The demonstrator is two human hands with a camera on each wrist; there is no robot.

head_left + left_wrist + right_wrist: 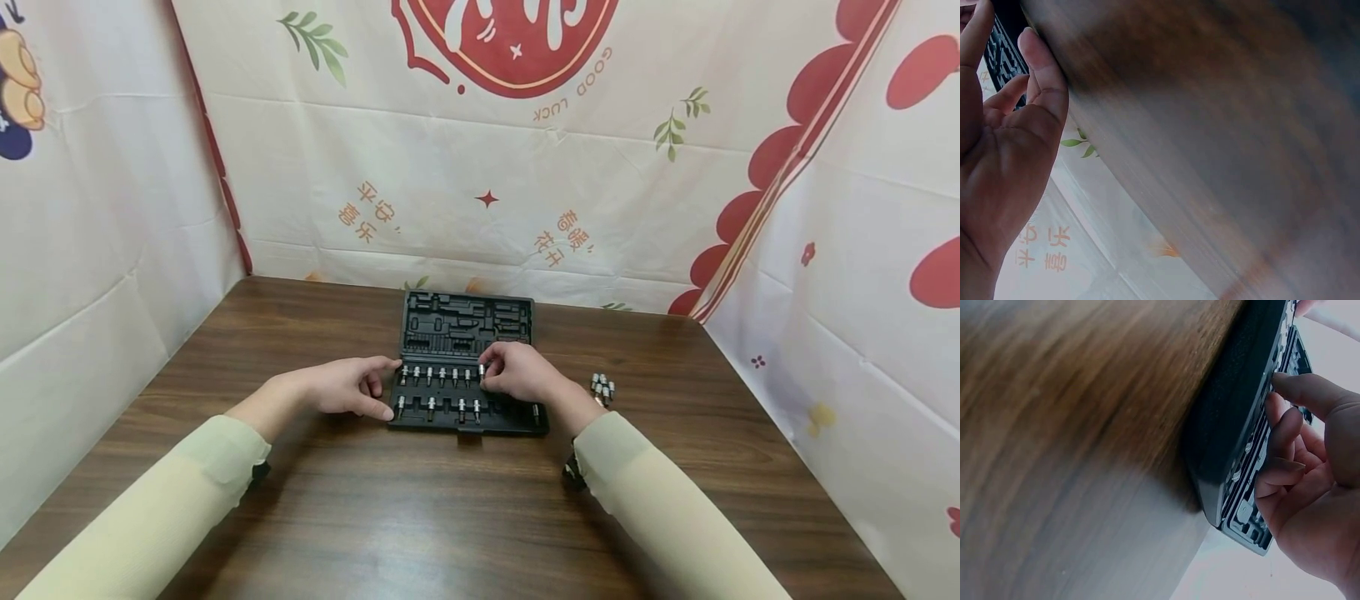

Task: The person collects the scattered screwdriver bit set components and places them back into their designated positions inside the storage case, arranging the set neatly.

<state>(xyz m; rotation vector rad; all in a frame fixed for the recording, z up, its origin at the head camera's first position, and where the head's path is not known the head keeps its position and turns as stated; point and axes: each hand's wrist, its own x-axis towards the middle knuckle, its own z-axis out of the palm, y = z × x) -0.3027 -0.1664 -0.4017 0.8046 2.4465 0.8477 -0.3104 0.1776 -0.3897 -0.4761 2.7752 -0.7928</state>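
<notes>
A black tool case [468, 421] lies unfolded on the table, its lid [468, 325] flat toward the back wall. Silver bit sockets stand in it: several in the back row [429, 375], and several more in the front row [431, 406]. My right hand [519, 372] pinches a bit socket [482, 372] between thumb and index finger at the right end of the back row. At the case's left edge is my left hand [341, 387], thumb and index finger spread and touching the edge. In the right wrist view, the right hand [1310, 469] largely hides the lid.
To the right of the case, a small cluster of silver sockets [602, 387] lies on the brown wooden table [480, 508]. Printed cloth [450, 158] hangs behind the table and along both sides.
</notes>
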